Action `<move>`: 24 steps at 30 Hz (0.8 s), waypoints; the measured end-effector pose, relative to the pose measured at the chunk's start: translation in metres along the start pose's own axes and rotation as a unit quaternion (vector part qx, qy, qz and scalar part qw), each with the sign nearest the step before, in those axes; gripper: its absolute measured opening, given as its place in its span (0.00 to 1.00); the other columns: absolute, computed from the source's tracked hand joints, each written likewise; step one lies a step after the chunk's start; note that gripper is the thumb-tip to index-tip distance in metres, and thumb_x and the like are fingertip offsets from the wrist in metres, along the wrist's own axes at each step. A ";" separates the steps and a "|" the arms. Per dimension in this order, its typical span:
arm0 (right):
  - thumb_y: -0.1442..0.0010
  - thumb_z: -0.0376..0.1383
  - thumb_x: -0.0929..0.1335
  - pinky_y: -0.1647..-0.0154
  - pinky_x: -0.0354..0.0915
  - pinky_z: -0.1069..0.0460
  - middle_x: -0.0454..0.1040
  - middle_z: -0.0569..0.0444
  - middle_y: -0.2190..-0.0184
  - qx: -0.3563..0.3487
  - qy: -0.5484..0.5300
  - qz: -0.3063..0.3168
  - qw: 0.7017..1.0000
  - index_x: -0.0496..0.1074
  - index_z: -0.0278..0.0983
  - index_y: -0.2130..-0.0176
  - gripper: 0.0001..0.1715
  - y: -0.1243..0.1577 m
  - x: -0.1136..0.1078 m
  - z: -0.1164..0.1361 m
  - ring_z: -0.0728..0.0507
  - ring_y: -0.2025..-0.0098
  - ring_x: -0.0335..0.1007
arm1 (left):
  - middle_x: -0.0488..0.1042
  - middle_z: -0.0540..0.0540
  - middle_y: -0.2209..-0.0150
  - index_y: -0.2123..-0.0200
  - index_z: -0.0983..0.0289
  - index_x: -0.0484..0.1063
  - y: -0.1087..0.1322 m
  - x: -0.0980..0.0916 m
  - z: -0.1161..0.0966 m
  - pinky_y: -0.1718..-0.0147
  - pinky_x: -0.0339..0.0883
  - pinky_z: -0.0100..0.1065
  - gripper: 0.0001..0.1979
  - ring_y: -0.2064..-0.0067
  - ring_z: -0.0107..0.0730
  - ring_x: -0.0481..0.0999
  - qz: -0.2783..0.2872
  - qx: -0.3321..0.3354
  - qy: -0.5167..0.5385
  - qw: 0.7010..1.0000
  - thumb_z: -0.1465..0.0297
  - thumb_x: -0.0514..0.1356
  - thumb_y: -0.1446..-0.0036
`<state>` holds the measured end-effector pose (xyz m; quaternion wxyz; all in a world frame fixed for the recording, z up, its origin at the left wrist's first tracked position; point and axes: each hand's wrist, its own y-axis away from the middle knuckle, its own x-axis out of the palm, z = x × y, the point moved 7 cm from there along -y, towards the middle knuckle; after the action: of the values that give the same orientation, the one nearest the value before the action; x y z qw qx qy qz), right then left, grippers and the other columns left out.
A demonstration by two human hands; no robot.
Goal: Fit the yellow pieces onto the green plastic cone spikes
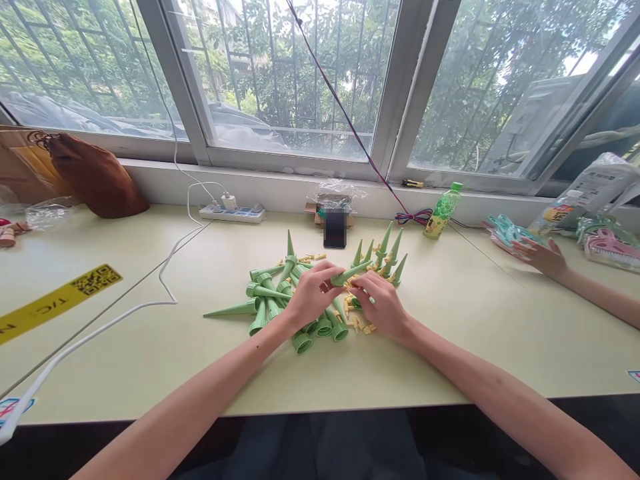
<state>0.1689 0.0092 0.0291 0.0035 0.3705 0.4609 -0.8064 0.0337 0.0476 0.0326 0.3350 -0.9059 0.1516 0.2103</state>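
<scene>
My left hand (316,292) is closed around the wide end of a green plastic watering spike (353,272), its tip pointing right and slightly up. Close beside it, the fingers of my right hand (379,301) are pinched together near the spike's wide end; what they hold is too small to make out. A pile of similar green spikes (273,291) lies to the left and under my left hand. Small yellow plastic pieces (356,324) are scattered around my right hand. Several spikes (393,251) stand point up behind it.
A phone (335,229) leans on a small box at the back. A green-capped bottle (443,212) stands right of it. A power strip (233,213) with a white cable lies left. Another person's hand (543,257) rests by bagged items at the right.
</scene>
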 end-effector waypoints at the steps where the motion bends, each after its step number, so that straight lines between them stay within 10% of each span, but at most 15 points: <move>1: 0.34 0.33 0.63 0.66 0.63 0.50 0.72 0.52 0.69 0.001 -0.001 0.000 1.000 0.67 0.38 0.63 0.05 0.000 0.000 0.000 0.45 0.67 0.64 | 0.72 0.54 0.60 0.57 0.61 0.76 0.000 0.000 0.000 0.72 0.72 0.30 0.11 0.69 0.26 0.72 -0.001 0.001 0.000 1.000 0.69 0.62 0.44; 24: 0.31 0.35 0.59 0.68 0.61 0.52 0.67 0.54 0.73 0.049 -0.027 -0.028 0.998 0.66 0.38 0.68 0.14 -0.001 -0.006 -0.008 0.47 0.70 0.62 | 0.72 0.53 0.61 0.58 0.63 0.73 0.002 -0.001 -0.005 0.74 0.71 0.28 0.12 0.73 0.22 0.71 -0.022 0.010 -0.043 0.999 0.65 0.64 0.45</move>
<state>0.1775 0.0136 0.0311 -0.0249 0.3349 0.4311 -0.8375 0.0335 0.0423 0.0353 0.3549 -0.8956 0.1192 0.2403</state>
